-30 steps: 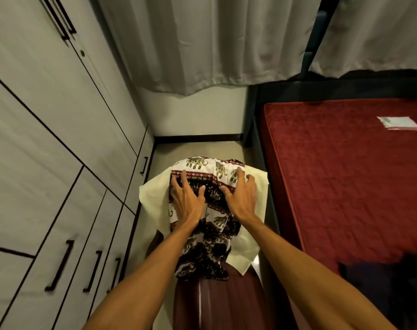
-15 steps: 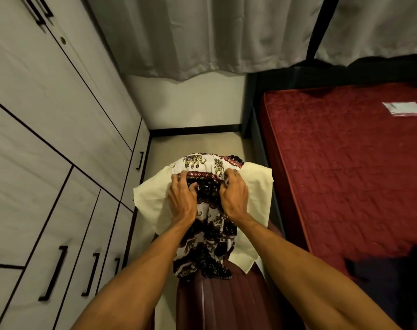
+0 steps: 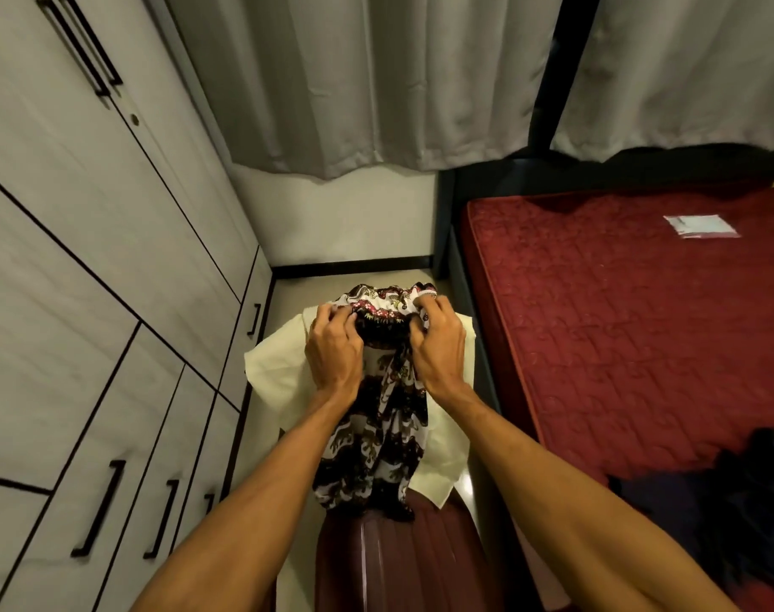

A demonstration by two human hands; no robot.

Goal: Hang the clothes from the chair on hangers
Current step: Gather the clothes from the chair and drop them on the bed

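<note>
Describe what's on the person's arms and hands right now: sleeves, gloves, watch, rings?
Both forearms are bare up to the frame edge, with no sleeves showing. The left hand and right hand wear no gloves. No watch, bracelet or ring is visible on either wrist or on the fingers that show.

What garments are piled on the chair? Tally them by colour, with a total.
Elephant-print garment, black, white and red, gripped at its far edge by the left hand and right hand: 1
Cream garment under it: 1
Total on the chair: 2
The dark heap on the mattress is not counted.
</note>
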